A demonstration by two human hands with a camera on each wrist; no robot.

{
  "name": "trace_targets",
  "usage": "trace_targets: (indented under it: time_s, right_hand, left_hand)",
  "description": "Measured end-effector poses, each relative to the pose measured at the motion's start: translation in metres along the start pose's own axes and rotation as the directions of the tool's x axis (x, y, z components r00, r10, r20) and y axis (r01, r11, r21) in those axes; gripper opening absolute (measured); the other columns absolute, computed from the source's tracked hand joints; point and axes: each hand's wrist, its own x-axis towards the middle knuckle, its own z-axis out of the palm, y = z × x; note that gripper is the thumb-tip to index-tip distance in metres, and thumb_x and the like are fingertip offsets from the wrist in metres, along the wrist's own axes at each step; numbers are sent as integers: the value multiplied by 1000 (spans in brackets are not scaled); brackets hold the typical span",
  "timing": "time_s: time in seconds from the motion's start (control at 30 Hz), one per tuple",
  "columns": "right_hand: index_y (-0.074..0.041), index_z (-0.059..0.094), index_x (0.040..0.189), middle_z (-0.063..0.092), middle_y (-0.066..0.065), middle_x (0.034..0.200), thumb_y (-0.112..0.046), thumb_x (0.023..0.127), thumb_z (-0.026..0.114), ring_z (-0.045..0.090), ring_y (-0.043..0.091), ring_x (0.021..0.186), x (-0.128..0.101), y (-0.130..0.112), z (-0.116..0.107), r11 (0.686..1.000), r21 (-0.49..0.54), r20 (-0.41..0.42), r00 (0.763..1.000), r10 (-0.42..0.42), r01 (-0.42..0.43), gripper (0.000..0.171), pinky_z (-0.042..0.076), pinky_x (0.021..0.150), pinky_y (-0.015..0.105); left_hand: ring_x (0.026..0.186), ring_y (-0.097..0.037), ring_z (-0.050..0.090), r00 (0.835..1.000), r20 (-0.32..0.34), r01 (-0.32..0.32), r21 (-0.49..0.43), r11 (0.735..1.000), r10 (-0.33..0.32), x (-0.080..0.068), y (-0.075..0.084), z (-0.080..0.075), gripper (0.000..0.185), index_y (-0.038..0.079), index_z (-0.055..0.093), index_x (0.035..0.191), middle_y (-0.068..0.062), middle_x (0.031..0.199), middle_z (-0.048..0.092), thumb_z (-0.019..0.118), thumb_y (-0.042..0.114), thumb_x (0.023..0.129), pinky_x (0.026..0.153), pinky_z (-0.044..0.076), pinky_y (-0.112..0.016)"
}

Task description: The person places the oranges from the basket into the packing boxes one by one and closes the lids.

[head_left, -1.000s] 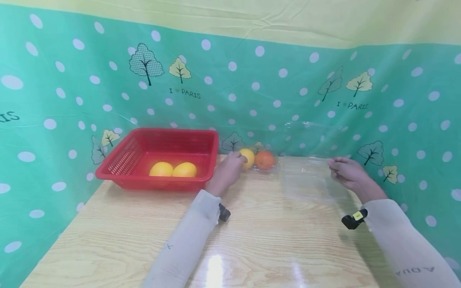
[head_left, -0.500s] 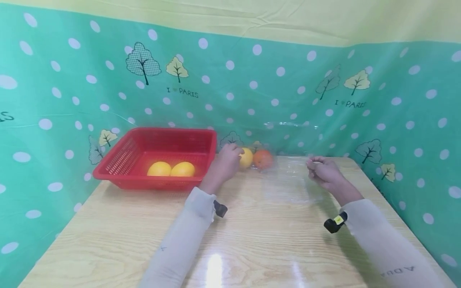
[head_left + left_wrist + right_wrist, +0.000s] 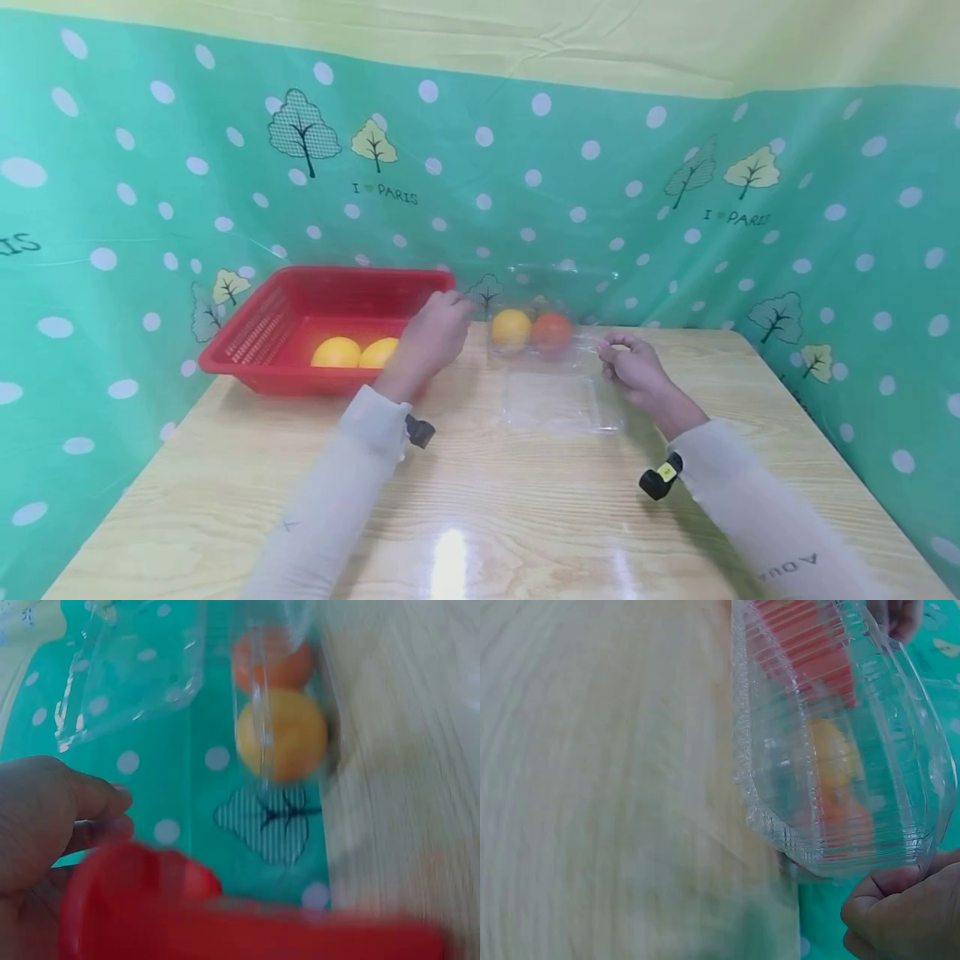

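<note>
My right hand [image 3: 636, 367] pinches the right edge of a clear plastic clamshell container [image 3: 555, 404], which has its lid raised. In the right wrist view the container [image 3: 776, 750] is tilted, and thumb and fingers [image 3: 900, 889] grip its corner. Behind the clear plastic, a yellow round fruit [image 3: 512, 331] and an orange [image 3: 552, 333] lie side by side at the table's back edge. My left hand [image 3: 435, 329] hovers by the right rim of the red basket [image 3: 262, 379]. In the left wrist view, its fingers [image 3: 101, 799] are relaxed and hold nothing.
Two yellow round fruits [image 3: 336, 352] lie in the red basket, the right one partly hidden by my left arm. A green dotted curtain [image 3: 525, 208] hangs right behind the wooden table [image 3: 540, 517].
My right hand has carried the container leftward, in front of the yellow fruit and the orange. My left hand has moved left, away from the yellow fruit toward the basket.
</note>
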Motion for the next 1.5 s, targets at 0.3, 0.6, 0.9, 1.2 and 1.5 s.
trace_targets:
  time_s: [0.3, 0.6, 0.9, 1.2, 1.5]
  right_hand:
    - [-5, 47, 119, 46, -2, 95, -11, 107, 51, 45, 7, 73, 4, 12, 13, 1000, -7, 22, 999, 24, -24, 14, 43, 63, 19]
    - [-6, 49, 115, 44, 1, 111, -13, 107, 53, 47, 8, 76, 7, 25, 17, 999, -21, 15, 999, 48, -48, 11, 42, 64, 19]
    - [-6, 52, 113, 51, -1, 102, -15, 105, 57, 49, 8, 75, 11, 32, 12, 997, -57, 30, 998, 54, -52, 13, 44, 63, 19]
    - [-6, 53, 113, 54, -3, 100, -15, 103, 62, 48, 6, 73, 10, 33, 7, 998, -47, 38, 998, 40, -38, 16, 44, 62, 18]
    - [-7, 54, 111, 56, -2, 100, -15, 103, 61, 49, 6, 74, 11, 35, 9, 998, -54, 20, 999, 42, -41, 13, 45, 62, 18]
  left_hand:
    - [108, -28, 55, 982, 99, 172, -94, 981, -163, -18, -32, -20, 40, 9, 68, 126, -9, 116, 61, 78, 13, 88, 91, 58, -43]
    - [108, -27, 60, 964, 177, 217, -96, 972, -198, -28, -70, -42, 42, 10, 68, 126, -6, 116, 64, 80, 16, 87, 94, 57, -46]
    - [94, -21, 66, 912, 358, 252, -102, 962, -201, -39, -101, -51, 48, 18, 68, 124, 3, 105, 69, 86, 32, 82, 84, 60, -43]
    - [104, -22, 62, 847, 508, 269, -160, 950, -155, -41, -117, -38, 72, 21, 65, 132, 2, 112, 69, 90, 50, 71, 88, 57, -43]
    - [98, -20, 59, 806, 561, 297, -105, 949, -190, -37, -118, -24, 59, 31, 70, 114, 7, 101, 66, 95, 42, 61, 78, 53, -37]
